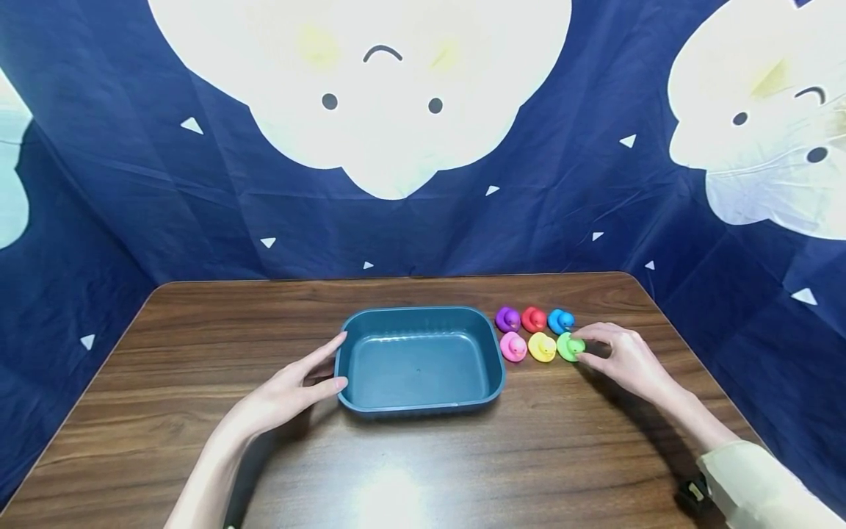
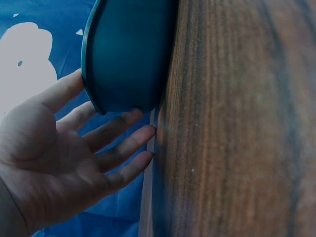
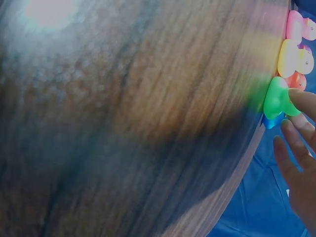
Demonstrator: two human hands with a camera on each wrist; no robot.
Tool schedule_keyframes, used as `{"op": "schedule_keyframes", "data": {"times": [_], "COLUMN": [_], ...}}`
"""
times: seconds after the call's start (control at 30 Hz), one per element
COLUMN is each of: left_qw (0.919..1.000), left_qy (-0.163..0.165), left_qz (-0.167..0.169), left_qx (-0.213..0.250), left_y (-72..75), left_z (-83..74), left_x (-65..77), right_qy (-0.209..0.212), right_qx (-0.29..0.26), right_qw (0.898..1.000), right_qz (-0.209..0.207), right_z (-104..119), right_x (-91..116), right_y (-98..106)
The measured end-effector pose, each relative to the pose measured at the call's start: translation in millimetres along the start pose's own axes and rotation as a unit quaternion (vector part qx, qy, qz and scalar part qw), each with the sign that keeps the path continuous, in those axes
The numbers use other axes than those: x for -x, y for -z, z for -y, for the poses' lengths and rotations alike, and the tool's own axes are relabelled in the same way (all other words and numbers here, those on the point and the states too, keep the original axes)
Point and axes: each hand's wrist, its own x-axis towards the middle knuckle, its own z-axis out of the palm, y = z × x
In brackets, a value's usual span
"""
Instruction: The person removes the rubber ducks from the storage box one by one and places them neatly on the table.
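Note:
A blue-green plastic basin sits on the wooden table with nothing inside it. At its left end my left hand touches the rim with thumb and fingertips. The left wrist view shows these fingers spread and nearly straight against the basin's end wall. To the right of the basin, my right hand pinches a green rubber duck between thumb and fingers. That duck stands at the right end of the front row, beside a yellow duck and a pink duck.
Behind the front row stand a purple duck, a red duck and a blue duck. The wooden table meets a dark blue curtain with cloud prints at its back and sides. A small black object shows near the right sleeve.

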Motion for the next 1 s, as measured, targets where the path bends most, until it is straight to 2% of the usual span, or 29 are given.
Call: {"op": "schedule_keyframes", "data": {"times": [0.57, 0.77, 1.0], "left_qw": [1.0000, 1.0000, 0.9999], "left_qy": [0.005, 0.003, -0.005], "left_qz": [0.003, 0.003, -0.001], "left_qx": [-0.007, -0.006, -0.014], "left_y": [-0.5, 0.4, 3.1], "left_z": [-0.9, -0.9, 1.2], "left_x": [-1.5, -0.1, 1.5], "right_qy": [0.004, 0.011, -0.004], "right_qx": [-0.004, -0.018, -0.044], "right_qw": [1.000, 1.000, 0.999], "right_qz": [0.000, -0.003, -0.009], "right_z": [0.6, 1.7, 6.4], "right_x": [2.7, 2.6, -5.1], "right_y": [2.0, 3.1, 7.0]}}
